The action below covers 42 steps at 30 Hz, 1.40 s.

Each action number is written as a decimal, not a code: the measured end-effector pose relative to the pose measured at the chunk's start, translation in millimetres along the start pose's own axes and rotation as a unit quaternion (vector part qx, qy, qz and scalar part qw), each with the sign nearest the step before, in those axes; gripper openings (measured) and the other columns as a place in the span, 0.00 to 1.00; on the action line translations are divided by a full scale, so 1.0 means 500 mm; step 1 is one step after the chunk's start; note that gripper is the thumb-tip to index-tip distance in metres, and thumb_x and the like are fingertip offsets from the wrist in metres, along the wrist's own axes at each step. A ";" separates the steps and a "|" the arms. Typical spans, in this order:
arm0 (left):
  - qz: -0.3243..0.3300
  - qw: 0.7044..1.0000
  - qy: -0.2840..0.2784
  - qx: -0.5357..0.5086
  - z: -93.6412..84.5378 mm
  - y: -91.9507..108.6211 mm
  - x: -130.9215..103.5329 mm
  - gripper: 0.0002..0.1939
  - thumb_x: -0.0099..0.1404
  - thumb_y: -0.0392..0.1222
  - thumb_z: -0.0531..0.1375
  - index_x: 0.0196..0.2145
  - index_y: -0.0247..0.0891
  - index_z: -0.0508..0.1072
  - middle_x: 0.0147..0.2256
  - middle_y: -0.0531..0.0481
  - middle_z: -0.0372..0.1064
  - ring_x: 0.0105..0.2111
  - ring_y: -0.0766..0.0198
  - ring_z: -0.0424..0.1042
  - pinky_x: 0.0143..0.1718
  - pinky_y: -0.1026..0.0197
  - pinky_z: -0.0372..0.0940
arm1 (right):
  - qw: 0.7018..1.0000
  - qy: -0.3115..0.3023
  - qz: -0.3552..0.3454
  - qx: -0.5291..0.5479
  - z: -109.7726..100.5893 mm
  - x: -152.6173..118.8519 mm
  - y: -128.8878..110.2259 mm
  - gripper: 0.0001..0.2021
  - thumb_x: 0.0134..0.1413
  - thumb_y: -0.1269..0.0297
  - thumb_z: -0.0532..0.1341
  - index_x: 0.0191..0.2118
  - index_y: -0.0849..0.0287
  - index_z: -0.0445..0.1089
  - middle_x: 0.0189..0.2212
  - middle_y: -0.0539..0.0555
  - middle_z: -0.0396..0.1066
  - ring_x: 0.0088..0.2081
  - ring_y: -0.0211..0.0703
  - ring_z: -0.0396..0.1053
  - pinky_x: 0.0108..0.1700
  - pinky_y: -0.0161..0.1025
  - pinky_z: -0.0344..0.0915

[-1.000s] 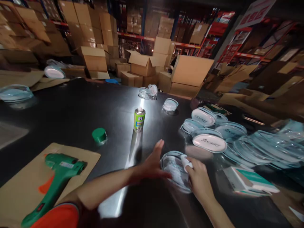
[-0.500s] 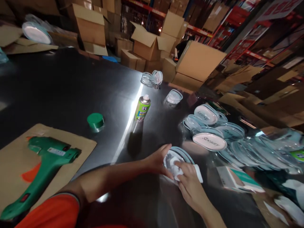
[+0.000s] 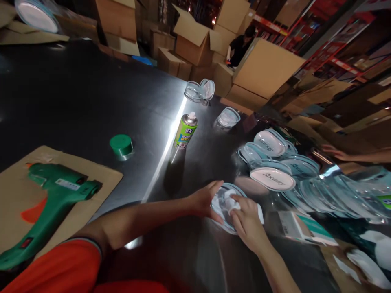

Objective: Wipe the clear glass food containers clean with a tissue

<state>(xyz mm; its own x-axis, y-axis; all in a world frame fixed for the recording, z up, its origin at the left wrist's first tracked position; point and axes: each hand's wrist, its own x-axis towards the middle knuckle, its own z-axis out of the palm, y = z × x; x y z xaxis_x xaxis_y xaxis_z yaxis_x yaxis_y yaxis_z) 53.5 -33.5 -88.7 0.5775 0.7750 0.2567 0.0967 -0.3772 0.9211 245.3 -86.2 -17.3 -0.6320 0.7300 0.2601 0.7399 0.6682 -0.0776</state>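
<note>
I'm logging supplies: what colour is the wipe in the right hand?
The wipe is white, best seen in the head view.

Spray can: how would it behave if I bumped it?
The spray can would probably tip if pushed high, being tall and narrow. Its round body might then roll. The glossy table may let it slide.

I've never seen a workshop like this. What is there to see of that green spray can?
The spray can looks like a metal cylinder, green-bodied with a shiny silvery shoulder and an exposed white nozzle on top. Its front bears a large "B" on a dark square and, below, yellow characters on blue, too small to read surely. It stands on its base on the dark, glossy table, with its reflection beneath. Nothing else touches it.
</note>
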 end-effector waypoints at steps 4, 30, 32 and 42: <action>0.005 1.000 -0.020 0.006 -0.005 -0.005 0.004 0.71 0.35 0.64 0.71 0.65 0.20 0.47 0.64 0.19 0.45 0.65 0.32 0.45 0.63 0.36 0.49 | 1.000 0.001 -0.011 0.010 0.005 0.009 -0.002 0.14 0.62 0.67 0.54 0.25 0.56 0.67 0.47 0.57 0.67 0.46 0.51 0.63 0.45 0.51 0.61; 0.035 0.999 -0.023 0.007 -0.016 -0.019 0.014 0.65 0.39 0.65 0.70 0.66 0.28 0.49 0.64 0.25 0.50 0.64 0.35 0.49 0.63 0.41 0.50 | 0.999 -0.025 -0.040 0.023 -0.005 0.014 0.009 0.13 0.62 0.68 0.53 0.26 0.57 0.67 0.45 0.57 0.69 0.43 0.50 0.64 0.44 0.49 0.60; 0.037 0.999 -0.021 0.003 -0.015 -0.018 0.015 0.64 0.39 0.64 0.70 0.66 0.30 0.49 0.64 0.27 0.51 0.64 0.37 0.51 0.63 0.42 0.52 | 0.998 -0.028 -0.047 0.019 -0.005 0.014 0.010 0.13 0.61 0.68 0.53 0.26 0.56 0.68 0.44 0.56 0.69 0.43 0.49 0.64 0.44 0.48 0.60; 0.050 0.999 -0.017 -0.006 -0.013 -0.021 0.013 0.62 0.40 0.63 0.70 0.65 0.30 0.51 0.63 0.28 0.53 0.63 0.38 0.52 0.63 0.44 0.51 | 0.999 -0.015 -0.039 -0.010 0.004 0.031 0.028 0.15 0.62 0.67 0.52 0.25 0.57 0.70 0.42 0.57 0.70 0.41 0.50 0.64 0.42 0.48 0.58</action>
<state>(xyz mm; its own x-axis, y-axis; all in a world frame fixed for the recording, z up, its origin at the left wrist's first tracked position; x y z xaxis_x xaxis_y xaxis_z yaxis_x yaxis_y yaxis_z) 50.9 -21.2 -94.8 0.6103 0.7166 0.3377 0.0282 -0.4457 0.8947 245.2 -65.2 -16.4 -0.6946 0.6795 0.2362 0.6921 0.7208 -0.0379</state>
